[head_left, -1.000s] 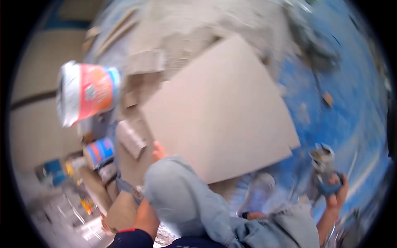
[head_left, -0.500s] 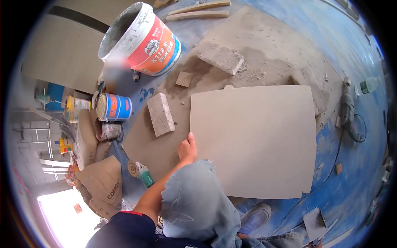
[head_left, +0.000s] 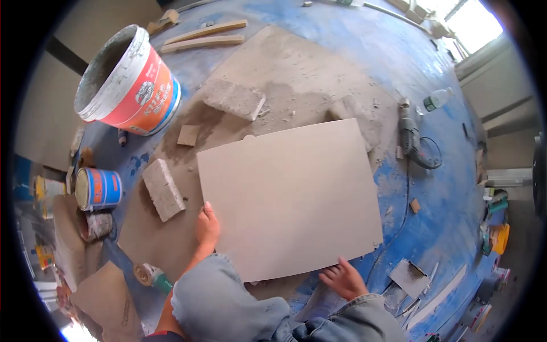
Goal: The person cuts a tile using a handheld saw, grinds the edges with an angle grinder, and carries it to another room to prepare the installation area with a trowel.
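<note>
A large pale tile (head_left: pixel 290 199) lies flat over the dusty work area, slightly turned. My left hand (head_left: pixel 208 225) grips its left edge, thumb on top and fingers hidden beneath. Close to the tile's near edge, my right hand (head_left: pixel 345 279) has its fingers apart and holds nothing; I cannot tell whether a fingertip touches the tile. Denim covers the area around that wrist. Rough blocks surround the tile: a left block (head_left: pixel 164 190), a far block (head_left: pixel 235 99) and a right block (head_left: pixel 359 118) partly covered by it.
A large bucket (head_left: pixel 134 82) and a paint can (head_left: pixel 98 189) stand left. On the right are a corded power tool (head_left: pixel 411 137) and a plastic bottle (head_left: pixel 437 100). A tape roll (head_left: pixel 151 276) lies near my left arm, a scraper-like plate (head_left: pixel 409 276) at lower right.
My view has swung right, shifting the scene leftward. My right hand has come up from the lower right to the tile's near edge, fingers apart. My left hand keeps its hold.
</note>
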Demonstrator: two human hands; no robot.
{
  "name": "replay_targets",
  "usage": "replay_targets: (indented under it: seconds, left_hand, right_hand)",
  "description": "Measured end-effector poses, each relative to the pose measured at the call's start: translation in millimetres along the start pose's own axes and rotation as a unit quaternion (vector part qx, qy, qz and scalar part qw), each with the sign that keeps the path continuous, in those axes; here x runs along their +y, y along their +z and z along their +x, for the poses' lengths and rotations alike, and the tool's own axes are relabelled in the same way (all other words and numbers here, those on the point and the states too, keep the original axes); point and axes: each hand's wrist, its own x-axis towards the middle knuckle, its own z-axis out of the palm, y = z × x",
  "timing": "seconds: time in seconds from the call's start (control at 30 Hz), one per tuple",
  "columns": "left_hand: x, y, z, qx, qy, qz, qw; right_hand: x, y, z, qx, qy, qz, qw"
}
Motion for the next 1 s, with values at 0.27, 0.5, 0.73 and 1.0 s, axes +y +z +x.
replay_targets:
  seconds: [0.27,0.5,0.73,1.0]
  left_hand:
    - [86.2,-12.4,114.1,-0.004,0.397,0.156,0.905]
    - [161.7,74.4,168.8,-0.298,0.333,0.092,0.89]
    - [167.0,71.1,164.4,-0.34,0.173,0.047,0.923]
    - [155.5,-91.7,104.2,-0.348,-0.003,-0.234,0.908]
  right_hand:
    - [17.5,24.7,24.7,0.059,-0.045,-0.016,0.997]
    - [33.7,34.7,32.4,0.059,-0.039,0.029,0.997]
    - [36.4,15.4,48.9,0.024,-0.092,0.13,0.987]
    - [-131.0,18.2,15.7,-0.023,-0.293,-0.115,0.949]
